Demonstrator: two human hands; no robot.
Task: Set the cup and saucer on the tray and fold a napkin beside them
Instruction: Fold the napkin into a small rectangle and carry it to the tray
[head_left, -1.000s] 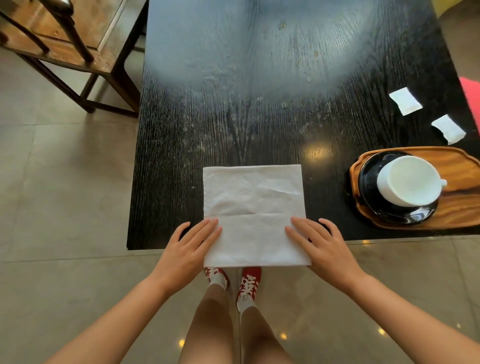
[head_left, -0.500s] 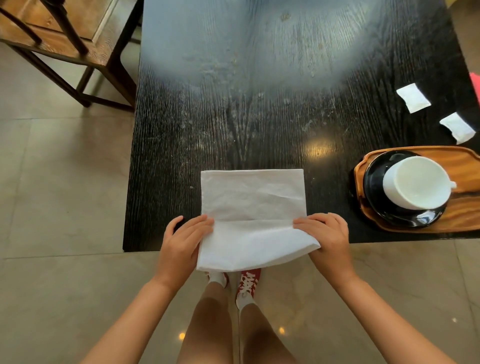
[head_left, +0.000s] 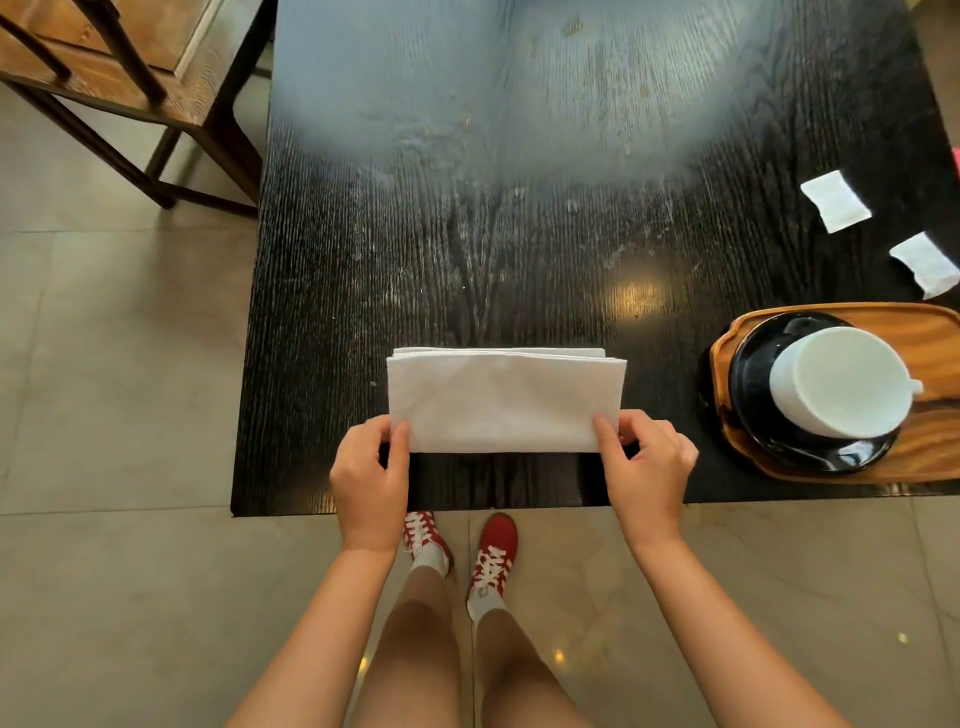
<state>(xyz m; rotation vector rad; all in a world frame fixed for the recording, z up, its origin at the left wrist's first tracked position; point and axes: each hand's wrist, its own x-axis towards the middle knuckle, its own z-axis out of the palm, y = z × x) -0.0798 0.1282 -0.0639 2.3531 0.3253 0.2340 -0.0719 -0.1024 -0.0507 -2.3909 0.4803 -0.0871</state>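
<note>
Head view: packets (head_left: 835, 208) beyond tray (head_left: 935, 332)

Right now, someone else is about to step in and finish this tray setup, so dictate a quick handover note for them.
Left hand: pinching the near left corner of the white cloth napkin.
Right hand: pinching the near right corner.
The napkin lies on the black wooden table, folded once into a wide rectangle, well left of the oval wooden tray.
Done: white ceramic cup sits on the black glossy saucer, both on the tray.
Left: finish folding, then move the napkin next to the cup and saucer.
</note>
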